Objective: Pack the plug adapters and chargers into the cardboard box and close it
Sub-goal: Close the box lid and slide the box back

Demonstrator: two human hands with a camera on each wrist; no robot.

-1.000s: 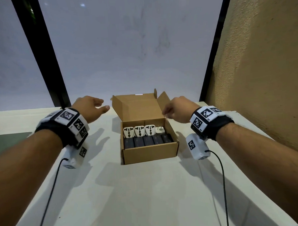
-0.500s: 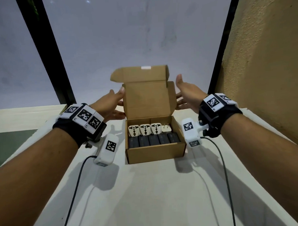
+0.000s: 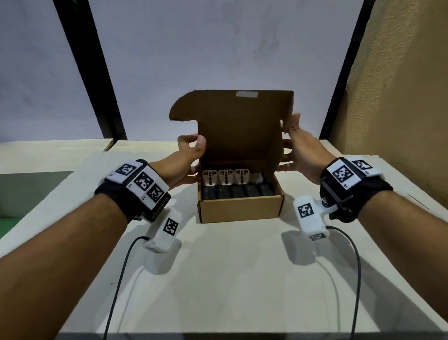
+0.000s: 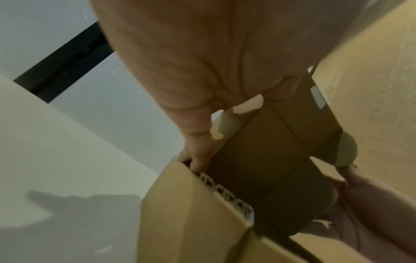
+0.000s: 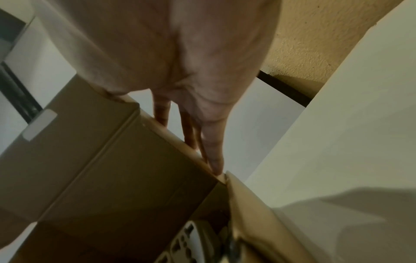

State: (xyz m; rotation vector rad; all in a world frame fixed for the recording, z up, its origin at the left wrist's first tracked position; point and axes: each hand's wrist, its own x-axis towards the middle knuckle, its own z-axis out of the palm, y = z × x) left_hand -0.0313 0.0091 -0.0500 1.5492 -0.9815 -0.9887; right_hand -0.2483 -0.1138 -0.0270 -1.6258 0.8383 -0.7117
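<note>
Holding the lid [image 3: 239, 135] upright, our left hand [image 3: 189, 156] pinching its edge, right hand [image 3: 297, 146] flat-fingered; the box's [image 3: 241, 210] side flaps may snag on the adapters [image 3: 225, 176].

Cardboard box [image 3: 241, 207] mid-table, raised lid [image 3: 239, 133] walling off the far side, left hand [image 3: 189, 156] and right hand [image 3: 297, 147] flanking the lid edges, bare table [image 3: 235, 272] open in front, tan wall [image 3: 407, 97] close on the right.
</note>
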